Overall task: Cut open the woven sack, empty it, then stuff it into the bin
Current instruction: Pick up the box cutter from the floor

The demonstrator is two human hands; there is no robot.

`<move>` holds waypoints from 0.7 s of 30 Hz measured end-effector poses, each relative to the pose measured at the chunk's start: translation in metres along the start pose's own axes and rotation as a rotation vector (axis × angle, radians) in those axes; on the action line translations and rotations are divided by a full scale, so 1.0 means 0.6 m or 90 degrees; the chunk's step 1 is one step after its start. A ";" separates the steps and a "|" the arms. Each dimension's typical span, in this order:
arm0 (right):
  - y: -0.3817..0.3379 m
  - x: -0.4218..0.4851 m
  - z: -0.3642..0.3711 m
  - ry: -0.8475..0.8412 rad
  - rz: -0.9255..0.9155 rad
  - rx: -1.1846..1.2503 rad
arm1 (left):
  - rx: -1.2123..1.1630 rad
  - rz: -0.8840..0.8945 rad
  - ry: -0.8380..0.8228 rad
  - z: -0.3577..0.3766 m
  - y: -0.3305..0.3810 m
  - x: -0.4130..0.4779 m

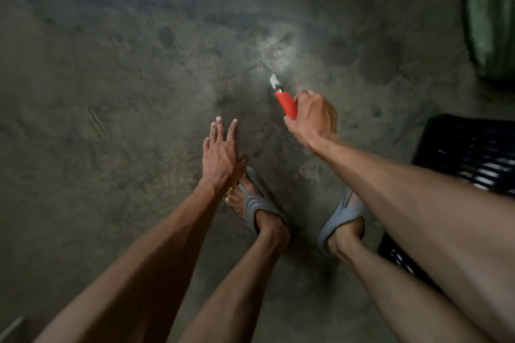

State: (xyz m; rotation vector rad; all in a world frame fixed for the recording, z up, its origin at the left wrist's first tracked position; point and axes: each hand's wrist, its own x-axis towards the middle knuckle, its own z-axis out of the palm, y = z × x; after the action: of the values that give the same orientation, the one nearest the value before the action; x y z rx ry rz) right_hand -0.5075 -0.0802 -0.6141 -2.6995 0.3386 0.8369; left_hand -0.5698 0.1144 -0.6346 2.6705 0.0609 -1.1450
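Note:
My right hand grips a red utility knife with its short blade out, pointing up and left over the bare concrete floor. To its left, my left hand is held flat with the fingers spread and nothing in it. At the far right edge stands a green bulky shape, possibly the woven sack, blurred and cut off by the frame. A black latticed bin sits on the floor at the right, partly hidden behind my right forearm.
My two feet in grey sandals stand on the stained concrete floor just below the hands. A pale object shows at the bottom left corner. Open floor stretches ahead and to the left.

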 end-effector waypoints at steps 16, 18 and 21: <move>-0.115 -0.456 -0.712 0.056 0.059 0.042 | -0.046 0.078 0.077 -0.645 0.295 -0.466; -0.144 -0.482 -0.808 0.098 0.055 0.062 | -0.049 0.090 0.118 -0.729 0.323 -0.511; -0.184 -0.504 -0.940 0.176 0.045 0.081 | -0.065 0.108 0.189 -0.846 0.352 -0.563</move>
State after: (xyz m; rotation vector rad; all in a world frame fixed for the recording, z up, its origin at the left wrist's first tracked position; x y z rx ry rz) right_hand -0.4280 -0.1310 0.0285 -2.6957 0.5324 0.4413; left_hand -0.4164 0.0441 -0.0119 2.6715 -0.0530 -0.6725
